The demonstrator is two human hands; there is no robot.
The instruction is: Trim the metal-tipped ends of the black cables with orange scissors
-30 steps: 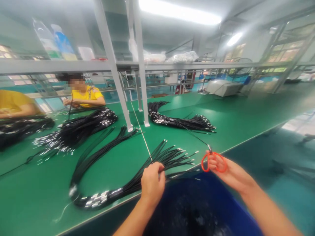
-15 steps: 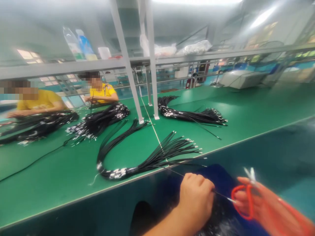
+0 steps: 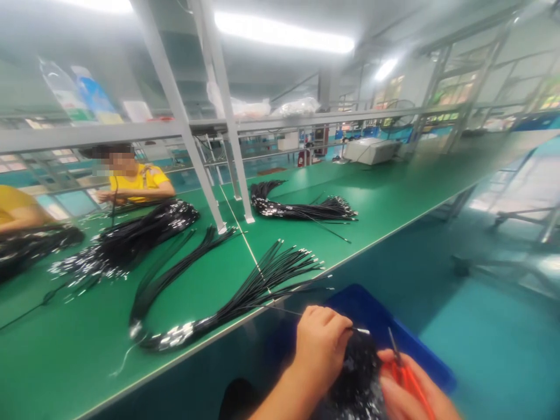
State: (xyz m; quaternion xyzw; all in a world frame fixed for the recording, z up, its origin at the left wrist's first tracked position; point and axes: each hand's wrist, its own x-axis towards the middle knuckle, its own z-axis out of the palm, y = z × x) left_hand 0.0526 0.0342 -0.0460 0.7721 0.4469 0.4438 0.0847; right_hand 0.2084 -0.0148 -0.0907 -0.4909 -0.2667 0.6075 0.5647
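My left hand (image 3: 321,341) is closed round a thin black cable (image 3: 289,311) just off the table's front edge. The cable's pale tip (image 3: 361,331) sticks out past my fingers. To the right, my right hand (image 3: 415,388) holds scissors (image 3: 405,370) with red handles, the dark blades pointing up; motion blurs them. Below and between my hands lies a dark heap of cables (image 3: 356,373) with shiny bits. On the table, a curved bundle of black cables (image 3: 210,321) fans out towards my left hand, with white-tipped ends.
More cable bundles lie on the green table (image 3: 394,198): one behind the posts (image 3: 301,209), another to the left (image 3: 131,239). A blue bin (image 3: 420,344) stands below the edge. Across the table sits a person in yellow (image 3: 146,182). Bottles (image 3: 94,96) stand on the shelf.
My right hand with the scissors has come in closer to my left hand, and the blades have turned. The whole view has swung to the right, showing more floor. My left hand keeps the cable.
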